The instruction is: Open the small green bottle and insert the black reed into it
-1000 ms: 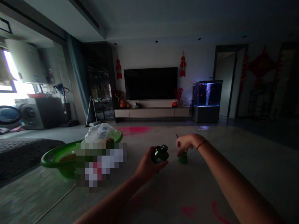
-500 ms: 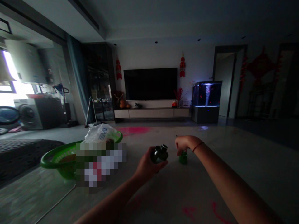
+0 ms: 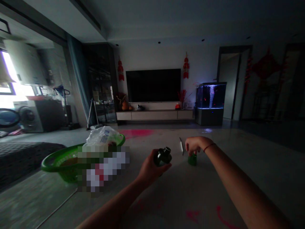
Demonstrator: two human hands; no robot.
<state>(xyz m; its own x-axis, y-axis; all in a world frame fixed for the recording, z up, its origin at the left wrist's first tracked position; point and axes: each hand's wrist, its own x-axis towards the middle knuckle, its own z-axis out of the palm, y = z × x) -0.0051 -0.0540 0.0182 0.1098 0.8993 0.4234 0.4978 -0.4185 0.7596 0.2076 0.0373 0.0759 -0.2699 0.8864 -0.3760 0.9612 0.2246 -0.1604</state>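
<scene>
My left hand [image 3: 150,170] is wrapped round a small dark green bottle [image 3: 163,156], held tilted above the table with its open neck pointing up and right. My right hand [image 3: 194,145] is closed in a pinch over a small green cap-like piece [image 3: 192,160] that stands on the table. A thin dark stick with a pale tip [image 3: 181,146] rises just left of the right hand; whether the fingers hold it I cannot tell. A red string circles my right wrist.
A green plastic basket [image 3: 55,162] with a clear plastic bag [image 3: 103,135] in it stands at the left on the pale table [image 3: 238,165]. Beyond are a TV [image 3: 153,85], a low cabinet and a lit aquarium [image 3: 210,96].
My right hand and the small green piece under it have shifted a little to the right. The thin stick now shows apart from the hand. My left hand and bottle stayed put.
</scene>
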